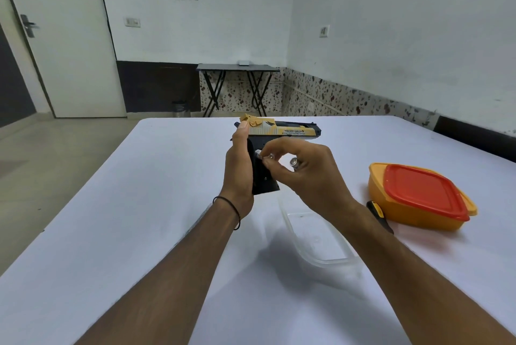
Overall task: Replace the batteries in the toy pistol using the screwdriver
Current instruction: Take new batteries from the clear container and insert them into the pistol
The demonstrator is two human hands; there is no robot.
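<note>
Gripping the black grip of the toy pistol (275, 132) above the white surface (139, 233), the left hand (237, 174) holds it with its barrel pointing right. The right hand (304, 174) pinches a button battery (270, 157) at the grip and carries another battery (294, 161). Farther right, the screwdriver (378, 214) lies against the orange container (413, 199).

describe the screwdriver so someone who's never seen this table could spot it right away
On the white table, look right to the yellow plastic box with a red lid. The black-and-yellow-handled screwdriver lies against the box's near left side, partly hidden behind the right forearm. It is the only slim dark tool there.
</note>
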